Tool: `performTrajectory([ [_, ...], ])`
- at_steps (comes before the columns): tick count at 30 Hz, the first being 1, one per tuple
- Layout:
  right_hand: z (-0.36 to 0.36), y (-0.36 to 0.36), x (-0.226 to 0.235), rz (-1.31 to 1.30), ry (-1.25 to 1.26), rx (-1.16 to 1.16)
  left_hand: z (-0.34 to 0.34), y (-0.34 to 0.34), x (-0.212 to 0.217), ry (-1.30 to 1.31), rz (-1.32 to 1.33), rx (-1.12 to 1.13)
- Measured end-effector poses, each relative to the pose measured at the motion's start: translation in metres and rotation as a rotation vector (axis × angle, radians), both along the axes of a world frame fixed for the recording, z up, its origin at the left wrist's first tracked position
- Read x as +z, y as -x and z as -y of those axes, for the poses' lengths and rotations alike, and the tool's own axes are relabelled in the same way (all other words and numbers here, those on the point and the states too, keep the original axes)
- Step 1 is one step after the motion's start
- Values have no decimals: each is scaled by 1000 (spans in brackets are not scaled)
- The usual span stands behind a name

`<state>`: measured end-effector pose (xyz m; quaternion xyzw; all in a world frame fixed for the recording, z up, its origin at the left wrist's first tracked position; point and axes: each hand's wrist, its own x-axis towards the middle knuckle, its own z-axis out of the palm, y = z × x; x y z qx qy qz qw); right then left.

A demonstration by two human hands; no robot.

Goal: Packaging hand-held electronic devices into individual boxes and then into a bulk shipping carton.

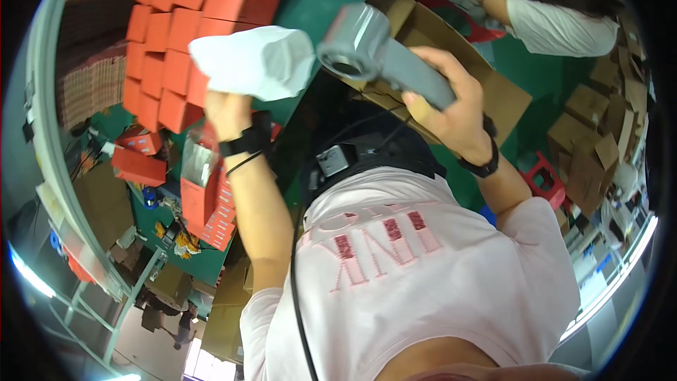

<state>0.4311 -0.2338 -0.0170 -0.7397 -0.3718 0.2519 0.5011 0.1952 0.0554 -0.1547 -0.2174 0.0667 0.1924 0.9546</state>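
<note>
Head view is showing the person's left hand (227,109) at about ten o'clock from the picture's middle, clenching the lower edge of a white plastic-wrapped bundle (257,62) and lifting it above the green worktop (317,7). Black bands (245,144) are circling that wrist. At about one o'clock the right hand (451,109) is wrapping its fingers around the handle of a grey hair dryer (377,53), grasping it firmly; the dryer's round nozzle is pointing toward the bundle, sitting just beside its right end without clearly touching it. A black watch (482,166) is sitting on the right wrist.

Rows of red boxes (190,21) are lying stacked on the worktop at eleven o'clock, behind the bundle. Brown cardboard cartons (493,88) are lying under the right hand at two o'clock, and more cardboard (589,134) is piling up at three o'clock. An open red box (204,194) is standing at nine o'clock beside the left forearm. Another person's arm in a white sleeve (557,28) is reaching in at the upper right, well apart from the dryer. A pink shirt (423,275) is filling the lower half.
</note>
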Motion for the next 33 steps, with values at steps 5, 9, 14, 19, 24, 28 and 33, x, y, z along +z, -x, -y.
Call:
performTrajectory([
  [5,-3,-8,12,564,-12,59,15,-73,19,-38,-225,129],
  [9,-20,-8,5,721,-69,48,61,-138,73,-528,-598,214],
  [14,-31,-13,-16,598,-23,-157,116,-189,101,-637,-559,25],
  [19,-51,-26,-18,554,-17,-376,165,-218,102,-952,-704,-57],
  [24,-51,-47,-40,566,-104,-399,169,-241,101,-840,-615,-196],
  [28,-44,-63,-50,529,24,-341,174,-257,88,-901,-655,-214],
  [33,-63,-118,-14,600,8,-458,183,-251,119,-1085,-525,37],
])
